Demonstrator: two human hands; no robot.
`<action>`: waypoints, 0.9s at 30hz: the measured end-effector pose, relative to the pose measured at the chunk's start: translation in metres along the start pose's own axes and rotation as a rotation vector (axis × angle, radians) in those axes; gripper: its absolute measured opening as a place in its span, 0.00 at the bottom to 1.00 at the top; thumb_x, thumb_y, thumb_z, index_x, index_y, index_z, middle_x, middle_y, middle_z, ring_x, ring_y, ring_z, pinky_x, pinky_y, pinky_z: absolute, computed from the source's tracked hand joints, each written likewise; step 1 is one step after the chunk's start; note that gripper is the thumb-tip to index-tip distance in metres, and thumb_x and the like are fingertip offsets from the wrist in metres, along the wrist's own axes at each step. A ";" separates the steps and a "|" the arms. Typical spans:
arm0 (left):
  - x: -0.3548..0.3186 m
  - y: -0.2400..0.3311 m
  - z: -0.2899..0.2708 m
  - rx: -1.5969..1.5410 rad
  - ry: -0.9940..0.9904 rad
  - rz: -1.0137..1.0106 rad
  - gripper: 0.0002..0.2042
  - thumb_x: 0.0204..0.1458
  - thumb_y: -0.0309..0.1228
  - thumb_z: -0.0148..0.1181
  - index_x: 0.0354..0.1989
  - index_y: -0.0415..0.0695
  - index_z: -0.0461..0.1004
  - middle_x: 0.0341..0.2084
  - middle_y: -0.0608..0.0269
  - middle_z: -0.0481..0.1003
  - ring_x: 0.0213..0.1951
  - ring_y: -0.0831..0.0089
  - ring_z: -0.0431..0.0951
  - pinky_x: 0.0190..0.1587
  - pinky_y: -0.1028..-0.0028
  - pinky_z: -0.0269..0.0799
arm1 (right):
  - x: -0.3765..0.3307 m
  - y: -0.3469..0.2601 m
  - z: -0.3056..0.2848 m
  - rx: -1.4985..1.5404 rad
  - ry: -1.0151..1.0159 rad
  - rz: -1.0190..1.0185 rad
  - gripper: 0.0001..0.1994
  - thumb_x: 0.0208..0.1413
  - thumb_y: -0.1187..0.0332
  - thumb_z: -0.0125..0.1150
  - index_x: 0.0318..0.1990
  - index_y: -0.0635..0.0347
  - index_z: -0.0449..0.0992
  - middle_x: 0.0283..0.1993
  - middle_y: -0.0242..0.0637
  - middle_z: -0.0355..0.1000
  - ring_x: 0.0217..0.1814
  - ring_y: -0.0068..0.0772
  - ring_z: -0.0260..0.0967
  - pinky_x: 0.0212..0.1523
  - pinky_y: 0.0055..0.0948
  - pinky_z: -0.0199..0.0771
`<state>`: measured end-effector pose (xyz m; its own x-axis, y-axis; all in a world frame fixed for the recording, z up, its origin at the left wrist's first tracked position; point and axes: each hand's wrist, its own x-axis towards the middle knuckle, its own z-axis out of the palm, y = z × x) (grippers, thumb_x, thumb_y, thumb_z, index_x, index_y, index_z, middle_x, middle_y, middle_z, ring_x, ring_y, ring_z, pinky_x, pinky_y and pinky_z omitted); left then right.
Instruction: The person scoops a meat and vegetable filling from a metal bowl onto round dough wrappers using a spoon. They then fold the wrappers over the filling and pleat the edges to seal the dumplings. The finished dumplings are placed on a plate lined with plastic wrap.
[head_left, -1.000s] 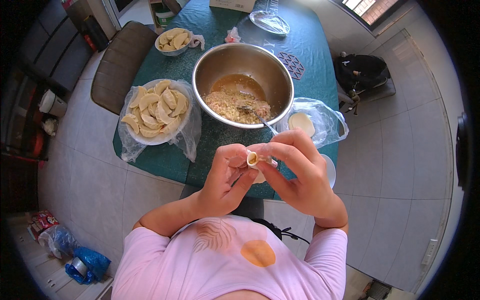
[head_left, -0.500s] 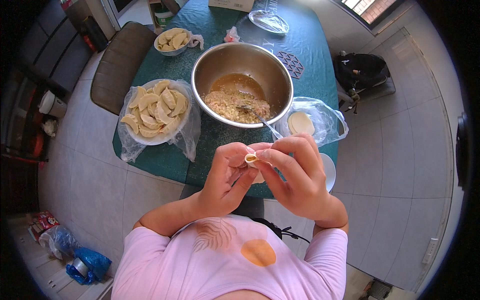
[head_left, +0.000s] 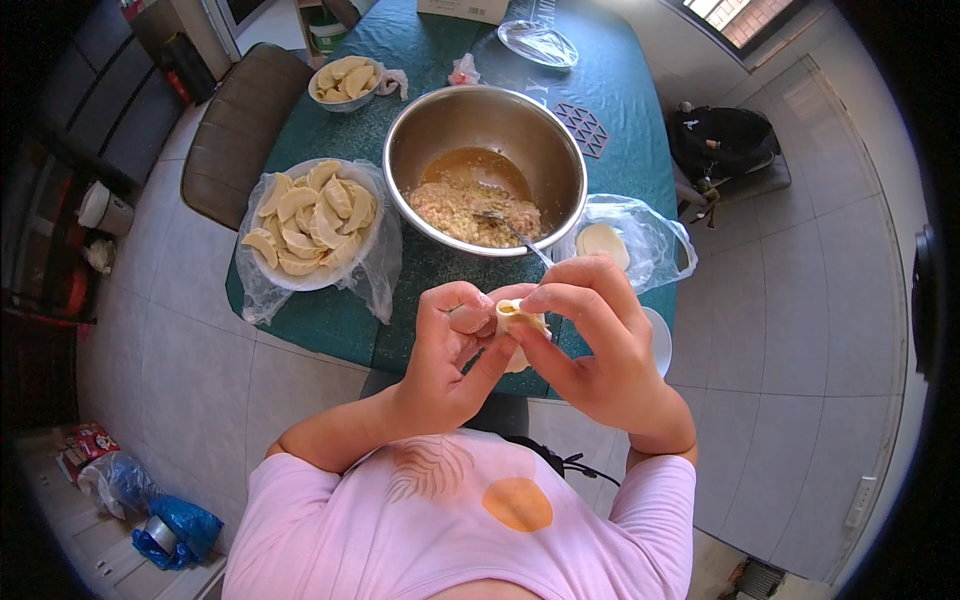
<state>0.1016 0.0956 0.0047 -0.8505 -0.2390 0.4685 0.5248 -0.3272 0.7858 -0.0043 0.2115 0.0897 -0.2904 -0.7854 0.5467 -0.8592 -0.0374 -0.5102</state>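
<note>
While both hands meet above the near table edge, the dumpling (head_left: pixel 517 322) sits between them, directly in front of the person's chest. The left hand (head_left: pixel 452 350) is closed around the dumpling's left side, thumb and fingers curled under the wrapper. The right hand (head_left: pixel 590 335) is closed on the right side, thumb and forefinger pinching the top seam. Contact is shared; neither hand is clearly nearer, as both touch the wrapper.

The dumpling's long axis appears to run roughly away from the body, with the open end and visible filling facing up and toward the left hand. The exact tilt cannot be told.

Just beyond the hands lies the steel bowl (head_left: pixel 540 150) of minced filling, a spoon (head_left: pixel 512 232) resting in it with its handle pointing back toward the right hand. Beyond the right hand, a bag holds round wrappers (head_left: pixel 602 241). Beyond and left of the left hand stands the plate of folded dumplings (head_left: pixel 315 213) in a plastic bag.
</note>
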 end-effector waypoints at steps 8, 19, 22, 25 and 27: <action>0.001 -0.002 0.001 0.047 -0.005 0.055 0.17 0.56 0.16 0.42 0.49 0.46 0.46 0.55 0.39 0.58 0.47 0.73 0.68 0.47 0.74 0.68 | -0.001 0.000 -0.001 0.075 -0.039 0.060 0.15 0.39 0.76 0.66 0.38 0.58 0.72 0.35 0.38 0.66 0.34 0.38 0.65 0.34 0.33 0.63; -0.001 -0.006 0.000 0.196 -0.015 0.142 0.16 0.56 0.15 0.42 0.48 0.45 0.48 0.55 0.34 0.57 0.46 0.72 0.69 0.46 0.74 0.69 | 0.002 -0.003 -0.003 -0.233 -0.006 -0.202 0.15 0.38 0.74 0.65 0.36 0.64 0.72 0.36 0.38 0.67 0.34 0.38 0.64 0.32 0.32 0.61; -0.001 -0.004 0.001 0.151 -0.034 0.134 0.16 0.56 0.15 0.42 0.48 0.45 0.48 0.54 0.35 0.57 0.47 0.71 0.69 0.47 0.73 0.69 | 0.001 -0.004 -0.002 -0.159 -0.006 -0.167 0.14 0.38 0.74 0.65 0.36 0.64 0.72 0.36 0.39 0.67 0.34 0.38 0.64 0.33 0.32 0.62; 0.000 -0.003 0.001 0.163 -0.044 0.141 0.16 0.56 0.15 0.42 0.48 0.45 0.49 0.55 0.35 0.57 0.46 0.71 0.69 0.47 0.72 0.69 | 0.000 -0.006 -0.001 -0.119 -0.005 -0.112 0.16 0.35 0.80 0.68 0.35 0.61 0.73 0.34 0.39 0.67 0.33 0.38 0.65 0.33 0.32 0.65; -0.002 -0.005 -0.001 0.159 -0.053 0.136 0.16 0.55 0.15 0.42 0.49 0.45 0.49 0.55 0.35 0.57 0.46 0.71 0.69 0.47 0.72 0.69 | -0.001 -0.006 -0.001 -0.091 -0.025 -0.092 0.13 0.38 0.76 0.66 0.35 0.62 0.71 0.34 0.38 0.67 0.33 0.39 0.65 0.33 0.32 0.64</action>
<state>0.1003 0.0969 -0.0002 -0.7749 -0.2210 0.5922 0.6266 -0.1457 0.7656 0.0006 0.2131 0.0935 -0.1988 -0.7962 0.5714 -0.9169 -0.0549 -0.3954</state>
